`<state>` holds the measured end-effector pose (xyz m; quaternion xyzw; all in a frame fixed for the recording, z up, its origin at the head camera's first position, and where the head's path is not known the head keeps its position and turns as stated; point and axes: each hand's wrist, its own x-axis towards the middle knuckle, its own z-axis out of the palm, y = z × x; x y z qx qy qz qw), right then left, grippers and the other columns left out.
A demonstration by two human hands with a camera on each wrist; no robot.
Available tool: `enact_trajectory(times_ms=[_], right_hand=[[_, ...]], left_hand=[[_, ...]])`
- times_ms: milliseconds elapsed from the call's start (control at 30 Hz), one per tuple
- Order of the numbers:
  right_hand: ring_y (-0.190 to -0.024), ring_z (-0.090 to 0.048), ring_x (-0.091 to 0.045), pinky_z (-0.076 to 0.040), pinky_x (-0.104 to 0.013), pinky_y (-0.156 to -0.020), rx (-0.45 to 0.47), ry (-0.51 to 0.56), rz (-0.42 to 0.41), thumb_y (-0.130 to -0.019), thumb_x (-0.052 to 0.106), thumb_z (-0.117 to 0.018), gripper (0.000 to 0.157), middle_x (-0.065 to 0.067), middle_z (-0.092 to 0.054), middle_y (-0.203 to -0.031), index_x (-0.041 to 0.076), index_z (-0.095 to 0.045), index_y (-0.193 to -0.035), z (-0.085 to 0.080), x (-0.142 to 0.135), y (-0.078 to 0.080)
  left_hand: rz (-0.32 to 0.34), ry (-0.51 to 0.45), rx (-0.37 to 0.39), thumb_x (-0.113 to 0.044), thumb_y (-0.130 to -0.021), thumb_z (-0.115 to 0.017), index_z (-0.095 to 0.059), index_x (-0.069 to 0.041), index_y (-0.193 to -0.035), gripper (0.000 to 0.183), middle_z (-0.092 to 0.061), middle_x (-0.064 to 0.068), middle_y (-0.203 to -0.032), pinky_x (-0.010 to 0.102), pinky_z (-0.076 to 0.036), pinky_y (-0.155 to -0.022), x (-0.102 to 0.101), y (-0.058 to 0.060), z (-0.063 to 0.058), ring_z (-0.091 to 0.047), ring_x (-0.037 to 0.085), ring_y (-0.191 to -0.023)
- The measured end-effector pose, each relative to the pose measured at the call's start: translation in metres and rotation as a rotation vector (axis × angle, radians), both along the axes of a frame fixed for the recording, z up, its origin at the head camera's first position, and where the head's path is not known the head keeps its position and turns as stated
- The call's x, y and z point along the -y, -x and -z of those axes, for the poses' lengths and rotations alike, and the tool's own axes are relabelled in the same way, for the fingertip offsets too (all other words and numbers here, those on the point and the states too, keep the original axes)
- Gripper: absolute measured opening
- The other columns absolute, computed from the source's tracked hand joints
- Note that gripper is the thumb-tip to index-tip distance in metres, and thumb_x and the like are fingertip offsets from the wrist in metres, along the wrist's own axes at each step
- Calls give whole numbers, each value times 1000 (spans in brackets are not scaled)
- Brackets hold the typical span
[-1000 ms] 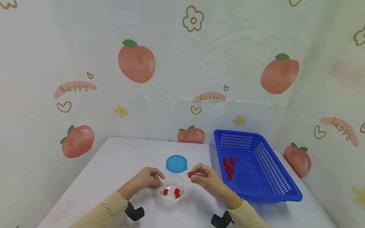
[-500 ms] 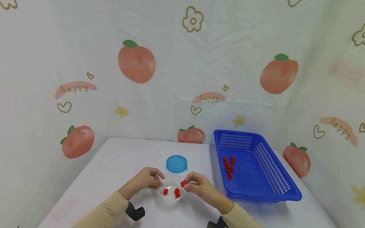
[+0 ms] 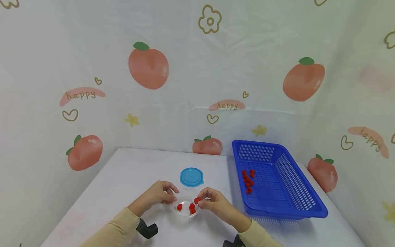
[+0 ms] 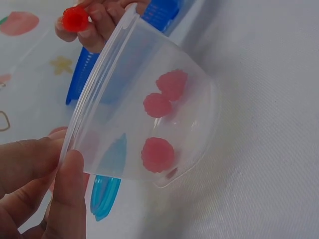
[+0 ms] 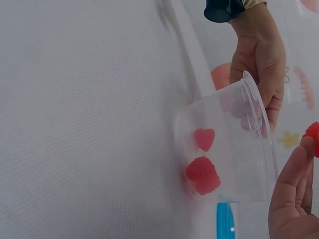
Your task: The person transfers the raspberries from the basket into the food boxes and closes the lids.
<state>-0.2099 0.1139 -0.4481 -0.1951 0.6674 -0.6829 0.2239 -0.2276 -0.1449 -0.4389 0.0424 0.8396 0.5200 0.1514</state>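
Observation:
A clear plastic bowl [image 3: 185, 197] stands on the table with 3 red raspberries [image 4: 158, 155] in it. My left hand [image 3: 159, 192] pinches its rim at the left, thumb on one side and fingers on the other, as the left wrist view shows. In my right hand [image 3: 216, 204] another raspberry [image 4: 76, 19] is held between thumb and fingertips, over the bowl's right rim. The left wrist view has this raspberry beyond the rim, above the ones in the bowl.
Behind the bowl a blue lid [image 3: 191, 177] lies flat on the white table [image 3: 139, 164]. To the right stands a blue plastic basket [image 3: 287, 195] with several raspberries [image 3: 248, 181] along its left side. A printed cloth [image 3: 172, 127] hangs at the back.
My right hand has come left and down with the raspberry, from beside the bowl to over its right rim. The left hand and the bowl have stayed in place.

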Motion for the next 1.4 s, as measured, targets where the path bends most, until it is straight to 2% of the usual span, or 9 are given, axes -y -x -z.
enact_trajectory(times_ms=[200,467,667,867,1400], right_hand=[[-97,-63,-19,-54,-27,-88,-7,-20,11,-91,6,-63,23,-3,-65,-101,-7,-53,-108,0,1,0],[-94,-63,-20,-55,-25,-85,-2,-68,23,-91,8,-64,21,-3,-65,-100,-3,-56,-108,1,2,0],[-89,-61,-16,-55,-24,-84,-5,-94,44,-90,7,-64,23,-4,-64,-98,-4,-56,-108,0,4,0],[-86,-60,-15,-55,-23,-82,-1,-95,55,-89,5,-64,23,-4,-64,-96,-6,-56,-108,-2,5,-1],[-81,-60,-14,-55,-21,-80,13,-94,63,-87,3,-66,24,-3,-63,-92,-6,-57,-108,0,7,-1]], left_hand=[[-6,-18,4,-7,-81,-76,-67,0,-104,26,-59,7,-80,29,-59,-67,0,0,0,-59,17,-66],[1,-38,3,-6,-81,-76,-67,0,-104,26,-58,6,-80,27,-58,-67,1,1,2,-59,15,-66],[24,-55,-2,-6,-81,-76,-66,2,-105,27,-58,6,-80,27,-58,-67,3,2,2,-59,15,-66],[37,-70,11,-6,-81,-76,-66,2,-106,28,-58,6,-80,27,-58,-68,4,4,4,-59,15,-66],[20,-73,19,-5,-81,-76,-66,2,-106,28,-58,6,-80,28,-58,-68,5,3,7,-58,16,-66]])
